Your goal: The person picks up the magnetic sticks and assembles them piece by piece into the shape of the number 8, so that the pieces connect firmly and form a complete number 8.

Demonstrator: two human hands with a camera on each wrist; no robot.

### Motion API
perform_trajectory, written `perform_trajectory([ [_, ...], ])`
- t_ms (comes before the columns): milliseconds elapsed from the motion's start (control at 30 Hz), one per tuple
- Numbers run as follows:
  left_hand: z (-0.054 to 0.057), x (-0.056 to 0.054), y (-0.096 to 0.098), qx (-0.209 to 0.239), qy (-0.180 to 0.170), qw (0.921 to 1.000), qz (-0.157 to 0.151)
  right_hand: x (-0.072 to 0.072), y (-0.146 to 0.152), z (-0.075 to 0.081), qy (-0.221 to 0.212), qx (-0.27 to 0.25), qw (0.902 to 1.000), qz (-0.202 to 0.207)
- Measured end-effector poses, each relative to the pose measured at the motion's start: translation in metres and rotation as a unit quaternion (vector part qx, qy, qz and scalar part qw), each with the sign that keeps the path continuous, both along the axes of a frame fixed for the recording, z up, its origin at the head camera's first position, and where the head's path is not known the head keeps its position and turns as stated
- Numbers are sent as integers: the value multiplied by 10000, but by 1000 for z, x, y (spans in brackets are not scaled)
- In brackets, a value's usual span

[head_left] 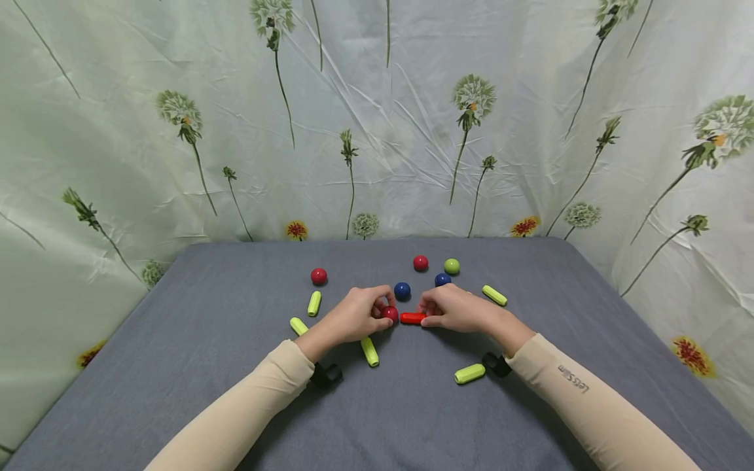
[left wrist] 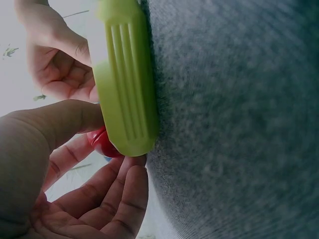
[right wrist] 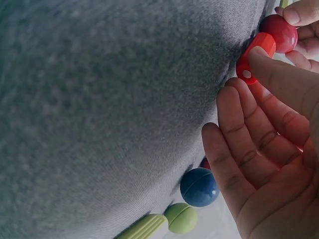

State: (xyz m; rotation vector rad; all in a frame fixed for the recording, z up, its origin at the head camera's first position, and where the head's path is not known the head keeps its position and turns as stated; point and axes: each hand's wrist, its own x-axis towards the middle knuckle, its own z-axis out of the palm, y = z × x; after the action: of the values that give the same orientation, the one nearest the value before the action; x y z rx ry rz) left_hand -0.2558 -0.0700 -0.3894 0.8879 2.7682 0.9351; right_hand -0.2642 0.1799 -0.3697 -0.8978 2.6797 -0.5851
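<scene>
Near the middle of the table, my left hand (head_left: 358, 314) pinches a glossy red ball (head_left: 390, 314) between thumb and fingers. Facing it, my right hand (head_left: 456, 310) holds a short red ribbed stick (head_left: 411, 318) at its right end. The stick lies sideways, its left end right by the ball; the right wrist view also shows the ball (right wrist: 279, 34) against the stick's (right wrist: 266, 44) far end. A yellow-green ribbed stick (left wrist: 127, 84) stands large in the left wrist view, partly covering the ball (left wrist: 102, 144). Behind the hands sit a blue ball (head_left: 402, 291) and another blue ball (head_left: 443, 279), partly hidden.
Farther back on the grey cloth-covered table (head_left: 235, 288) are a red ball (head_left: 319, 277), another red ball (head_left: 421, 263) and a green ball (head_left: 451, 266). Several yellow-green sticks lie scattered, including one (head_left: 469, 373) near the right wrist and one (head_left: 315, 303) at left. A flowered curtain (head_left: 400, 118) hangs behind.
</scene>
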Motion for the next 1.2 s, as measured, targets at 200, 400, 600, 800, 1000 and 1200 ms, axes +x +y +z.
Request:
perform_trajectory([
  [200, -2, 0, 0, 40, 5, 10000, 13, 0, -3, 0, 2, -59, 10000, 19],
  [400, -3, 0, 0, 59, 15, 10000, 11, 0, -4, 0, -21, -60, 10000, -19],
  [600, -2, 0, -1, 102, -31, 9999, 38, -1, -3, 0, -93, -22, 9999, -55],
  [800, -2, -1, -2, 100, -83, 9999, 75, -2, 2, 5, -154, -113, 9998, -110],
  [1000, -1, 0, -2, 51, -102, 9999, 102, -6, 10, 13, 132, -181, 9997, -97],
  [1200, -2, 1, -3, 59, -101, 9998, 137, -14, 17, 26, 317, -104, 9991, -277],
])
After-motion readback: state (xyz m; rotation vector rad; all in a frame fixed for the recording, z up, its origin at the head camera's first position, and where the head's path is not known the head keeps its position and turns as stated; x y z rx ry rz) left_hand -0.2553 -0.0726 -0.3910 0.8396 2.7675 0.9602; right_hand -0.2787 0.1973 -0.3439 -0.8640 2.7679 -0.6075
